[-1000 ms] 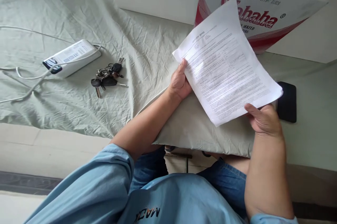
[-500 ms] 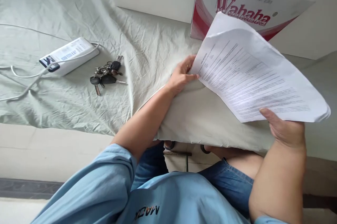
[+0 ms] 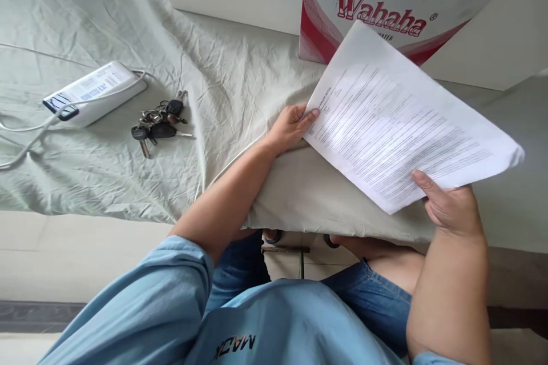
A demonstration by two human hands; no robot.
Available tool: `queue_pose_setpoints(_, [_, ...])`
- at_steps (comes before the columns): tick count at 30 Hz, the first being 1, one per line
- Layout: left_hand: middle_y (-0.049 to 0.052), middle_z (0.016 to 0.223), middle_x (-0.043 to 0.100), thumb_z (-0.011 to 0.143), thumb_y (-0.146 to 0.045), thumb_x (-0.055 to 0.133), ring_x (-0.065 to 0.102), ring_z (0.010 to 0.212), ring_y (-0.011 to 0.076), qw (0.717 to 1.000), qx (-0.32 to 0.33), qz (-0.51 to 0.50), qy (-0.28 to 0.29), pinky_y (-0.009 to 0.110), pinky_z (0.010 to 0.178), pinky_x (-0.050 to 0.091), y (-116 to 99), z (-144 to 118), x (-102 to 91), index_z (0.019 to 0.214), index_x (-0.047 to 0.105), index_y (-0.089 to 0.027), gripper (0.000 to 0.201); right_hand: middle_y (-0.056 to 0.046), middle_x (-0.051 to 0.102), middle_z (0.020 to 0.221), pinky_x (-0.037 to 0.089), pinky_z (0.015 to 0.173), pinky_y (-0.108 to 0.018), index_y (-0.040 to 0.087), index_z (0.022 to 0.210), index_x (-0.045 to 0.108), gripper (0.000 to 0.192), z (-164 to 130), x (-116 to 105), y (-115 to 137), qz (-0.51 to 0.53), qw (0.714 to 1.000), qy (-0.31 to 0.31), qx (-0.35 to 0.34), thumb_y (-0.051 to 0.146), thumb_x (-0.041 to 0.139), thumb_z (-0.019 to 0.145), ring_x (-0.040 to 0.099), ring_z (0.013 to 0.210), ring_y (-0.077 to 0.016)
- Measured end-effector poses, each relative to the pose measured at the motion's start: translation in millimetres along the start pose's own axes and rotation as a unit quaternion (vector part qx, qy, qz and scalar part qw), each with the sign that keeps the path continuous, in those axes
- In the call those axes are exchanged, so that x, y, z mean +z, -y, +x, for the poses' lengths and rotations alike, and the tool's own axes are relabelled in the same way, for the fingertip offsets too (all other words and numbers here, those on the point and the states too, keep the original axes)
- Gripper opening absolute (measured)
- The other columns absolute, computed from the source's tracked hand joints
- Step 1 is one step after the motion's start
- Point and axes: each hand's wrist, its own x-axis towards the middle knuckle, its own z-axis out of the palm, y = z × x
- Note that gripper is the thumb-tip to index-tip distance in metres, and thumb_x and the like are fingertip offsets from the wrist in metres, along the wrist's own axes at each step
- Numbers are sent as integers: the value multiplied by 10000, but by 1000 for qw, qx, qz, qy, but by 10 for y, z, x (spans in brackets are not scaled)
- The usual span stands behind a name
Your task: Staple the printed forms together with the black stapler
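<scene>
Printed sheet (image 3: 406,125): white paper, dense lines of small black text, a short heading near its left corner; print too small to read. Flat but for a slight bow, tilted, held in the air above the pillow (image 3: 321,193) on my lap, in front of the red-and-white Wahaha box (image 3: 385,5).

My left hand (image 3: 291,128) pinches the sheet's left corner, fingertips on top. My right hand (image 3: 451,205) is closed on the lower edge, thumb on the printed face, fingers hidden beneath.

Handling, as I judge it: keep both pinches light and at the margins so no text is covered; hold the two hands level so the page does not sag or crease in the middle; tilt it toward the light, since the far half looks washed out.

Further out, on the wrinkled grey-green bedsheet (image 3: 107,182): a bunch of keys (image 3: 158,128), and beyond it a white power bank (image 3: 92,93) with a white cable (image 3: 25,142) trailing left.
</scene>
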Motion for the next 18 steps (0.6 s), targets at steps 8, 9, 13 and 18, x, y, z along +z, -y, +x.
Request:
queue_pose_setpoints(8, [10,777,604,1022,-944,745,517,715,145,990,7,112,80,319,656,426,-140,-35,-62,864,602,-234,742,-86,955,1180,688,1297,-576,328,1140,928,838,43,-378,73,-58,975,17,213,899,1131,561,894,1185,-364])
queue_pose_setpoints(9, [0,767,564,1013,-939,757,481,710,137,987,-3,120,102,319,650,408,-168,-52,-63,841,570,-238,746,-77,954,1170,680,1296,-554,336,1188,919,908,70,-389,67,-43,979,-27,199,892,1152,510,891,1185,-351])
queue_pose_setpoints(13, [-12,768,522,1043,-817,742,460,719,129,959,-40,181,215,319,666,392,-257,-128,-27,801,500,-245,666,-98,956,1261,703,1197,-446,343,1368,878,975,93,-286,88,6,978,23,208,846,1164,583,896,1249,-309])
queue_pose_setpoints(18, [-8,792,553,1103,-615,600,493,737,141,934,-39,247,256,329,718,418,-339,-179,64,821,483,-253,474,-89,961,1196,764,1062,-480,319,1314,887,827,35,77,150,40,954,207,212,739,1177,663,919,1165,-351])
